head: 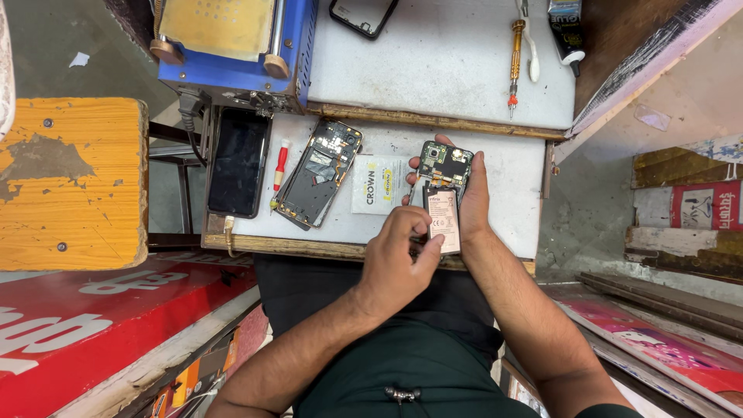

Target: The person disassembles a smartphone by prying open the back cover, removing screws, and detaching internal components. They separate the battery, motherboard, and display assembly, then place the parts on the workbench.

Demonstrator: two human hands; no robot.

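The fingers (424, 232) of the left hand (395, 263) press on the white battery (443, 219) of an open phone (443, 186). The right hand (474, 203) grips that phone above the near edge of the desk (503, 174). To the left lie a phone frame (318, 173), a red tool (280, 166) and a black phone (237, 161).

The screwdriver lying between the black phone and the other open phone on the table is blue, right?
Not blue. The head view shows the small screwdriver has a red handle. It does lie between the black phone and the opened phone frame on the white table.
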